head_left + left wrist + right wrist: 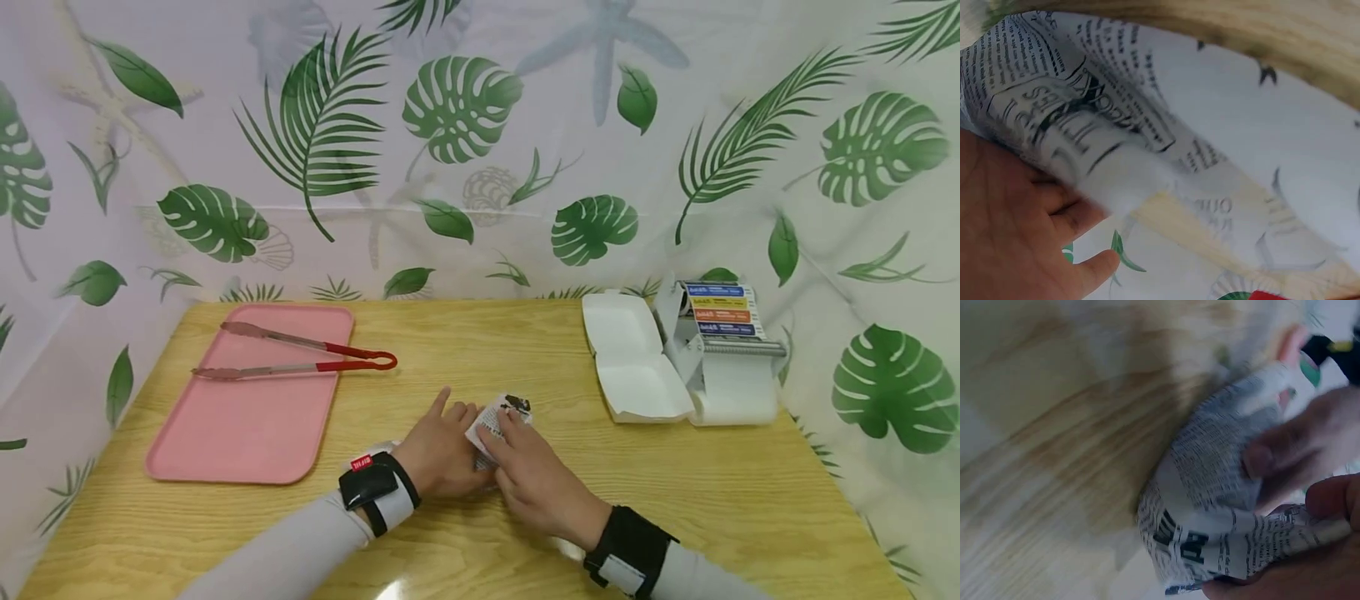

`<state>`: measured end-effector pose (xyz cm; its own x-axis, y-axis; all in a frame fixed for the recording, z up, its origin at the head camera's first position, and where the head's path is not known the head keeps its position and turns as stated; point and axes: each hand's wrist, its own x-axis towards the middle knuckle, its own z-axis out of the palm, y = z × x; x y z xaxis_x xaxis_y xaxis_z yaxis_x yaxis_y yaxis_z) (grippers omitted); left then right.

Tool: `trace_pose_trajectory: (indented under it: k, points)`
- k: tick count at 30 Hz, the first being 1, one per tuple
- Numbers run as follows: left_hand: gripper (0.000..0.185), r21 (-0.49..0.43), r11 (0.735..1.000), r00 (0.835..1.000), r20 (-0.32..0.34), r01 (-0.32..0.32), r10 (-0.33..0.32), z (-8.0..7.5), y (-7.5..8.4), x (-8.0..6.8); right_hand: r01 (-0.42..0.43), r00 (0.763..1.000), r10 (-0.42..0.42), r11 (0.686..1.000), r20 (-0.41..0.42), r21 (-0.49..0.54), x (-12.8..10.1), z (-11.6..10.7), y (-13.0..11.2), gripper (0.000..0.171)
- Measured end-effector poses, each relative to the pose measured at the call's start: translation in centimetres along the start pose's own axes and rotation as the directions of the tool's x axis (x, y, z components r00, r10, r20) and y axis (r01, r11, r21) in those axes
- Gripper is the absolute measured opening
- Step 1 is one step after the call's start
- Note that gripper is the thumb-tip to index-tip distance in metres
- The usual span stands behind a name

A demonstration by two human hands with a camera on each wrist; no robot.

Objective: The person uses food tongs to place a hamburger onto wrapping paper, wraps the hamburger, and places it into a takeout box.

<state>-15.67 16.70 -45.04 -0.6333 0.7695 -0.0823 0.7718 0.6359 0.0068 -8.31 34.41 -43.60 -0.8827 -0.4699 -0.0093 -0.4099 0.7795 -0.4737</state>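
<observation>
Near the middle of the table, both hands work on a sheet of wrapping paper (491,429) with a black newsprint pattern. The paper (1204,534) is folded into a bundle; what it may enclose is hidden. My left hand (446,454) holds the bundle's left side, one finger stretched away from the others. Close up in the left wrist view, the left hand (1029,219) lies against the loose, partly see-through paper (1210,106). With thumb and fingers, my right hand (543,483) pinches the paper's right end. The right hand's thumb (1329,500) shows on the folded edge.
At the left lies a pink tray (240,433) with red-handled tongs (356,358) across it, their handle jutting past its right rim. An open white clamshell box (637,375) stands at the back right, beside a dispenser (723,325) with a white roll (738,396). A leaf-printed cloth (480,225) hangs behind.
</observation>
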Motion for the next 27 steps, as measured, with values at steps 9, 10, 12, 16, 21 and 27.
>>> trace_pose_trajectory:
  k: [9, 10, 12, 16, 21, 27]
  points:
    - [0.091, -0.231, 0.972, 0.993, 0.114, 0.035, -0.009, 0.5, -1.3, -0.5, 0.027, 0.998, -0.008, 0.955, 0.064, -0.297, -0.1, 1.9, 0.3, 0.065]
    - [0.094, -0.237, 0.971, 0.994, 0.11, 0.029, -0.002, 0.4, -1.6, -0.7, 0.021, 0.997, 0.001, 0.957, 0.075, -0.29, -0.1, 1.9, 0.4, 0.065]
    - [0.099, -0.259, 0.966, 0.998, 0.067, 0.004, 0.014, 0.2, -2.0, -1.2, 0.005, 0.996, 0.019, 0.965, 0.087, -0.261, -0.1, 1.9, 0.5, 0.065]
    - [0.084, -0.284, 0.951, 0.991, -0.089, -0.124, 0.103, 0.3, -2.7, -2.3, -0.036, 0.996, 0.048, 0.987, 0.069, -0.157, -0.1, 1.7, 0.6, 0.06]
    - [0.058, -0.242, 0.945, 0.971, -0.151, -0.218, 0.185, 0.7, -3.0, -3.2, -0.077, 0.996, 0.079, 0.995, 0.041, -0.058, -0.3, 1.3, 0.7, 0.056]
    - [0.051, -0.136, 0.954, 0.956, -0.167, -0.266, 0.243, 0.3, -2.8, -3.0, -0.071, 0.997, 0.069, 0.996, 0.043, 0.057, 0.2, 0.5, 0.9, 0.051]
